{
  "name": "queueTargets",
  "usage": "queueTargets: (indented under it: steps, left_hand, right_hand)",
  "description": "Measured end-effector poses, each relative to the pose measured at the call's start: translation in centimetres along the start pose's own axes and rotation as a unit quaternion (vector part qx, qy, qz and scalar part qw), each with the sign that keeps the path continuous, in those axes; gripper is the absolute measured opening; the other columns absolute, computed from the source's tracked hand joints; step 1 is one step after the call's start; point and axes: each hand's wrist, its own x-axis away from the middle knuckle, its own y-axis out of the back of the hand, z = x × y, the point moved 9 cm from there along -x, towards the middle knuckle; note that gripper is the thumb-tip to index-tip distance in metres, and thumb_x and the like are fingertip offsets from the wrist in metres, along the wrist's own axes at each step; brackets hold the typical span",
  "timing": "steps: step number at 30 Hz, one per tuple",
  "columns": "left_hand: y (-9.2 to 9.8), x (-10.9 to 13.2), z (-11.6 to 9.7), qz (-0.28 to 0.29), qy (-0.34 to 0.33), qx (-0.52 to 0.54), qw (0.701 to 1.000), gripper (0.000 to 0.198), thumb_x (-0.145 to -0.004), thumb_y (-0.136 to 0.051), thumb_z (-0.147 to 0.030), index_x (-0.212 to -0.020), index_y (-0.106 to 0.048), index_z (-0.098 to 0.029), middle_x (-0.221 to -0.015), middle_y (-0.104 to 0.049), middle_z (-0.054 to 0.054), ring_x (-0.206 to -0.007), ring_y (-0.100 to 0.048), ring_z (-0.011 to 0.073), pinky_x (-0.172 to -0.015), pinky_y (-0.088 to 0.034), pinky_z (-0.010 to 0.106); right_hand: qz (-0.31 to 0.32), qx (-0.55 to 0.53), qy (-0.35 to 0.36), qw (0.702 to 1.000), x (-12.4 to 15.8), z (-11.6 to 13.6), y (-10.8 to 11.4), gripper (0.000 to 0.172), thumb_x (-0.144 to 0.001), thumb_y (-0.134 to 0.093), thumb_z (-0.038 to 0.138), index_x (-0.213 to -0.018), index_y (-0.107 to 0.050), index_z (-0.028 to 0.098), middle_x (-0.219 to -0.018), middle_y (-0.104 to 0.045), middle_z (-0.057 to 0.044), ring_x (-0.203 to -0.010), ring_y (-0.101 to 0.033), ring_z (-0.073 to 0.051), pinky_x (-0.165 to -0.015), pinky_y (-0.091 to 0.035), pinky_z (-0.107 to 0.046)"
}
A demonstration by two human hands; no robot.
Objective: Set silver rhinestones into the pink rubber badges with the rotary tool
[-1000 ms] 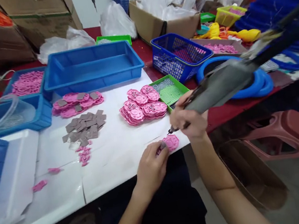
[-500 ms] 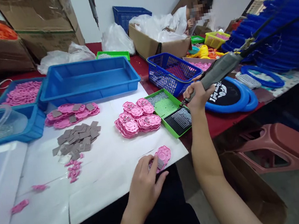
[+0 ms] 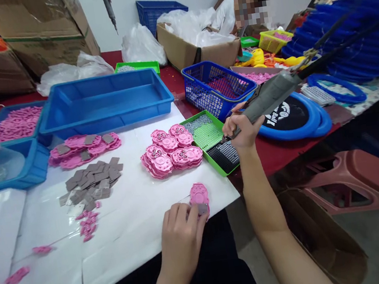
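Observation:
My left hand [image 3: 182,231] holds a pink plastic piece [image 3: 199,195] with a grey square plate [image 3: 202,209] on it, at the table's front edge. My right hand [image 3: 242,128] is wrapped round a grey electric screwdriver [image 3: 270,96]. Its tip is over the black screw grid [image 3: 224,155] in the green tray [image 3: 211,132]. Stacked pink pieces [image 3: 171,151] lie left of that tray. Further left are a pile of grey plates [image 3: 95,180], small pink parts [image 3: 88,225] and more pink pieces with plates on them [image 3: 84,149].
A large blue bin [image 3: 105,102] and a blue basket [image 3: 217,87] stand behind. To the right are blue rings round a black disc [image 3: 287,117] and a pink stool [image 3: 369,179]. A person [image 3: 228,13] sits at the back. Another screwdriver [image 3: 108,6] hangs above.
The pink piece under my left hand has turned more upright and shifted slightly left in view. My right hand and the screwdriver tip have moved slightly left and down.

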Motion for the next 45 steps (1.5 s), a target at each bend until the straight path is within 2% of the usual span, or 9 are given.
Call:
queueTargets:
  steps: [6, 10, 14, 24, 28, 32, 35, 39, 45]
  left_hand:
    - [-0.3, -1.0, -0.3, -0.038, -0.048, 0.048, 0.997, 0.004, -0.1, -0.067, -0.014, -0.103, -0.067, -0.016, -0.113, -0.071, 0.012, -0.105, -0.064, 0.0282, -0.087, -0.052, 0.041]
    - [-0.7, -0.9, 0.0, -0.02, -0.044, 0.064, 0.997, 0.008, -0.101, -0.065, -0.012, -0.107, -0.067, -0.017, -0.104, -0.073, 0.008, -0.099, -0.064, 0.026, -0.085, -0.052, 0.04]
    - [-0.4, -0.8, 0.9, -0.044, -0.006, 0.056, 0.997, 0.005, -0.098, -0.07, -0.015, -0.102, -0.067, -0.017, -0.098, -0.072, 0.007, -0.093, -0.061, 0.0266, -0.08, -0.051, 0.041]
    - [-0.9, -0.7, 1.9, -0.016, 0.0, 0.135, 0.991, 0.012, -0.094, -0.074, -0.009, -0.102, -0.073, -0.019, -0.111, -0.077, 0.007, -0.102, -0.066, 0.0258, -0.088, -0.057, 0.043]
    - [-0.9, -0.7, 3.0, -0.042, 0.021, 0.195, 0.98, 0.006, -0.095, -0.076, -0.015, -0.097, -0.074, -0.021, -0.105, -0.077, 0.005, -0.101, -0.067, 0.0236, -0.09, -0.058, 0.042]
    - [-0.9, -0.7, 3.0, -0.042, 0.025, 0.191, 0.98, 0.004, -0.099, -0.072, -0.019, -0.097, -0.074, -0.021, -0.104, -0.076, 0.006, -0.101, -0.069, 0.0229, -0.089, -0.058, 0.041]
    - [-0.7, -0.7, 2.9, -0.039, 0.031, 0.187, 0.981, 0.004, -0.098, -0.072, -0.018, -0.097, -0.074, -0.021, -0.103, -0.075, 0.006, -0.1, -0.069, 0.0227, -0.089, -0.057, 0.041]
    - [-0.6, -0.6, 2.9, -0.046, 0.033, 0.184, 0.981, 0.003, -0.098, -0.073, -0.019, -0.097, -0.075, -0.021, -0.103, -0.075, 0.006, -0.099, -0.068, 0.0223, -0.087, -0.055, 0.039]
    - [-0.9, -0.6, 3.0, -0.043, 0.039, 0.19, 0.98, 0.005, -0.096, -0.076, -0.017, -0.096, -0.076, -0.022, -0.101, -0.076, 0.003, -0.098, -0.067, 0.0215, -0.083, -0.052, 0.038]
  right_hand:
    - [-0.002, 0.006, 0.0, 1.0, 0.1, -0.3, -0.1, 0.019, -0.068, -0.072, 0.031, -0.079, -0.057, 0.025, -0.041, -0.039, 0.012, -0.03, -0.034, -0.008, -0.033, -0.031, -0.023]
    - [0.003, 0.018, 0.002, 1.0, 0.0, -0.5, 0.1, 0.019, -0.072, -0.074, 0.031, -0.079, -0.057, 0.025, -0.042, -0.039, 0.012, -0.03, -0.035, -0.009, -0.035, -0.033, -0.023]
    - [0.004, 0.031, 0.005, 0.999, -0.1, -0.6, 0.2, 0.021, -0.074, -0.074, 0.034, -0.08, -0.055, 0.025, -0.042, -0.038, 0.012, -0.03, -0.036, -0.009, -0.034, -0.033, -0.023]
    - [-0.008, 0.032, -0.004, 0.999, -0.3, -1.1, 0.1, 0.021, -0.067, -0.072, 0.027, -0.076, -0.052, 0.027, -0.041, -0.041, 0.011, -0.031, -0.036, -0.009, -0.035, -0.032, -0.024]
    - [-0.028, 0.02, 0.024, 0.999, 0.0, 1.0, 0.4, 0.021, -0.069, -0.07, 0.031, -0.079, -0.052, 0.028, -0.04, -0.036, 0.013, -0.03, -0.03, -0.009, -0.033, -0.027, -0.024]
    - [-0.022, -0.028, 0.048, 0.998, 3.8, 5.5, -0.2, 0.013, -0.07, -0.064, 0.025, -0.079, -0.056, 0.027, -0.043, -0.032, 0.012, -0.03, -0.026, -0.009, -0.03, -0.027, -0.024]
    - [0.11, -0.08, 0.038, 0.99, 8.8, 7.7, -3.6, 0.017, -0.076, -0.063, 0.016, -0.089, -0.065, 0.026, -0.046, -0.043, 0.01, -0.03, -0.031, -0.009, -0.032, -0.036, -0.024]
    - [0.204, -0.09, -0.036, 0.974, 14.0, 6.3, -6.9, 0.016, -0.087, -0.066, 0.017, -0.099, -0.063, 0.027, -0.048, -0.047, 0.011, -0.033, -0.038, -0.01, -0.037, -0.042, -0.024]
    - [0.149, -0.072, -0.107, 0.98, 15.0, 3.4, -6.8, 0.018, -0.083, -0.065, 0.015, -0.096, -0.058, 0.025, -0.047, -0.048, 0.012, -0.035, -0.037, -0.009, -0.039, -0.04, -0.023]
